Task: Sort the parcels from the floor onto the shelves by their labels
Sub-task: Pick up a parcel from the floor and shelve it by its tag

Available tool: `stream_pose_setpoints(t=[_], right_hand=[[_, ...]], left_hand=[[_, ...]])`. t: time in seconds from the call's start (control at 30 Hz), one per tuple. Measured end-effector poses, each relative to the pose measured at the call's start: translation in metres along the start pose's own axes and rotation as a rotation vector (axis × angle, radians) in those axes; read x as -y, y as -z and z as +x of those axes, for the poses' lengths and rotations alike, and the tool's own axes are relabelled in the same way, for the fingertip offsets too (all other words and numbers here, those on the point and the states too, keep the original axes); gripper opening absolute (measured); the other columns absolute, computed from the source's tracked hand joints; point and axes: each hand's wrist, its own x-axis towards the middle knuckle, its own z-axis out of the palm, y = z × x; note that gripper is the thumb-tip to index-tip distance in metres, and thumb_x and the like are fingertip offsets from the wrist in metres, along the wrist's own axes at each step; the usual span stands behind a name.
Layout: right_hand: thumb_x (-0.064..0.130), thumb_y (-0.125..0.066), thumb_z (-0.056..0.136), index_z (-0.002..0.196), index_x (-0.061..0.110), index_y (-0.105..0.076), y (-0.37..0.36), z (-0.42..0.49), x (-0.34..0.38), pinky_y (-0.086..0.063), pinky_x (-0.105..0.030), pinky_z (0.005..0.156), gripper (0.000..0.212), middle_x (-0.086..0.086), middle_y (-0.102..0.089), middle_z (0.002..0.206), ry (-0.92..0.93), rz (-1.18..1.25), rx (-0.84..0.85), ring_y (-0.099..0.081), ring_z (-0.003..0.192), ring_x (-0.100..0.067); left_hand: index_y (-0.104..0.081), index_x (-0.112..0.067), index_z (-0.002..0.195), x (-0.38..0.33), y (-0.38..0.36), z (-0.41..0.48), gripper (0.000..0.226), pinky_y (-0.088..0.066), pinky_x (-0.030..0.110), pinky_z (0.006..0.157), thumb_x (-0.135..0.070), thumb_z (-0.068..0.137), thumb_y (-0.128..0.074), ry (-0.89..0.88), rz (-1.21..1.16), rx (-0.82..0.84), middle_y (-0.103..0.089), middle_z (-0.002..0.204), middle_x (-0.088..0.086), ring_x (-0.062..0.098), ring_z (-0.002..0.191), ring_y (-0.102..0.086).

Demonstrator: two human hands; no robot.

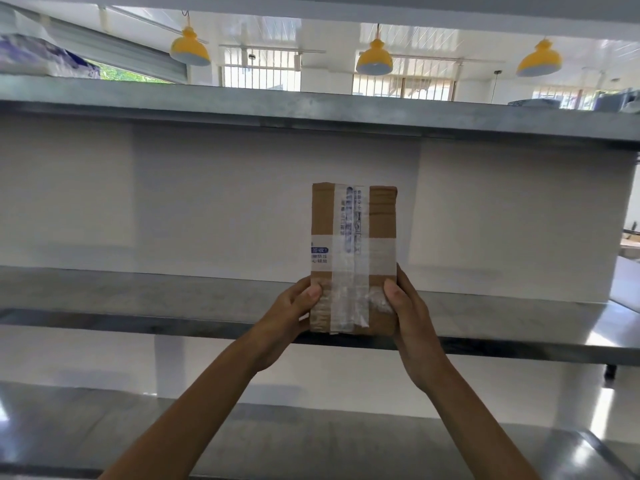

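Left hand (292, 306) & right hand (410, 317) hold the small box (353, 258) by its bottom corners w/ thumbs in front; probably light, stiff, tape maybe slippery.

A bright storeroom or sorting hall: bare steel shelves (138, 296) beyond the fingers (313, 292), yellow pendant lamps (374, 60) and barred windows (261, 72) above them.

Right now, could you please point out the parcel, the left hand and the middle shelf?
parcel (353, 237): head view, on the taped front face.
left hand (287, 317): head view, on the back of the hand.
middle shelf (138, 299): head view, on its bare top surface.
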Motion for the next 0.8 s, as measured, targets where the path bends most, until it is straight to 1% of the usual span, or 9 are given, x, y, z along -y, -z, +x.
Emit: stream_pose_setpoints(t=[0.07, 0.13, 0.2, 0.3, 0.37, 0.5, 0.6, 0.7, 0.8], right_hand=[[0.052, -0.054, 0.087, 0.144, 0.032, -0.033, -0.002, -0.005, 0.000, -0.045, -0.039, 0.105, 0.065, 0.010, -0.046, 0.143, 0.071, -0.157, -0.121, -0.046, 0.132, -0.014], [0.041, -0.050, 0.092, 0.145, 0.034, -0.027, -0.002, -0.010, 0.003, -0.035, -0.033, 0.111, 0.058, 0.013, -0.028, 0.153, 0.294, -0.494, -0.284, -0.029, 0.141, -0.008], [0.037, -0.047, 0.093, 0.146, 0.029, -0.024, -0.001, -0.014, 0.001, -0.028, -0.027, 0.112, 0.058, 0.008, -0.018, 0.156, 0.541, -0.846, -0.319, -0.018, 0.143, -0.007], [0.038, -0.039, 0.096, 0.147, 0.016, -0.024, -0.004, -0.017, -0.011, -0.036, -0.045, 0.111, 0.058, 0.000, -0.017, 0.156, 0.635, -1.033, -0.208, -0.017, 0.145, -0.015], [0.043, -0.028, 0.098, 0.149, 0.016, -0.019, -0.009, -0.017, -0.019, -0.025, -0.052, 0.115, 0.058, 0.000, -0.015, 0.159, 0.574, -1.063, -0.171, -0.010, 0.147, -0.014], [0.046, -0.018, 0.099, 0.150, 0.016, -0.013, -0.011, -0.017, -0.025, -0.004, -0.045, 0.119, 0.060, -0.002, -0.013, 0.160, 0.524, -1.102, -0.167, -0.005, 0.148, -0.015], [0.047, -0.017, 0.098, 0.151, 0.020, -0.009, -0.007, -0.019, -0.023, 0.001, -0.046, 0.119, 0.060, 0.000, -0.012, 0.160, 0.529, -1.096, -0.183, -0.006, 0.148, -0.015], [0.045, -0.022, 0.097, 0.150, 0.031, -0.001, -0.003, -0.020, -0.026, -0.005, -0.053, 0.119, 0.059, 0.009, -0.007, 0.160, 0.463, -0.890, -0.153, -0.006, 0.148, -0.009], [0.058, -0.022, 0.093, 0.146, 0.044, 0.000, 0.003, -0.022, -0.029, -0.023, -0.059, 0.113, 0.059, 0.021, -0.005, 0.157, 0.386, -0.669, -0.116, -0.009, 0.147, -0.007]], left_hand=[[-0.045, -0.015, 0.134, 0.000, -0.004, 0.003, 0.094, -0.050, 0.035, 0.098, -0.071, 0.061, -0.063, 0.022, 0.023, -0.062, -0.059, 0.129, 0.009, 0.024, 0.117, -0.058], [-0.044, -0.017, 0.135, 0.001, -0.005, 0.006, 0.081, -0.051, 0.031, 0.095, -0.059, 0.067, -0.058, 0.045, 0.028, -0.121, -0.060, 0.128, 0.007, 0.021, 0.114, -0.059], [-0.043, -0.019, 0.134, 0.004, -0.006, 0.009, 0.080, -0.051, 0.032, 0.094, -0.055, 0.064, -0.059, 0.063, 0.044, -0.178, -0.059, 0.127, 0.005, 0.020, 0.112, -0.060], [-0.044, -0.019, 0.133, 0.005, -0.009, 0.010, 0.088, -0.052, 0.033, 0.092, -0.061, 0.057, -0.063, 0.063, 0.054, -0.244, -0.061, 0.122, 0.004, 0.019, 0.109, -0.061], [-0.042, -0.018, 0.134, 0.004, -0.012, 0.010, 0.094, -0.051, 0.033, 0.092, -0.064, 0.054, -0.063, 0.063, 0.047, -0.268, -0.061, 0.122, 0.003, 0.018, 0.108, -0.061], [-0.032, -0.018, 0.135, -0.002, -0.018, 0.007, 0.097, -0.050, 0.020, 0.076, -0.062, 0.053, -0.060, 0.088, 0.133, -0.250, -0.050, 0.129, 0.001, 0.016, 0.110, -0.055], [-0.024, -0.021, 0.130, -0.007, -0.021, 0.004, 0.082, -0.052, 0.019, 0.072, -0.054, 0.063, -0.058, 0.056, 0.183, -0.262, -0.045, 0.122, -0.004, 0.011, 0.105, -0.054], [-0.019, -0.025, 0.118, -0.009, -0.019, 0.003, 0.046, -0.056, 0.018, 0.064, -0.034, 0.087, -0.051, 0.015, 0.142, -0.323, -0.050, 0.106, -0.009, 0.007, 0.090, -0.059], [-0.022, -0.028, 0.119, -0.010, -0.019, 0.001, 0.037, -0.057, 0.017, 0.064, -0.031, 0.092, -0.047, -0.015, 0.158, -0.347, -0.057, 0.100, -0.014, 0.006, 0.088, -0.060]])
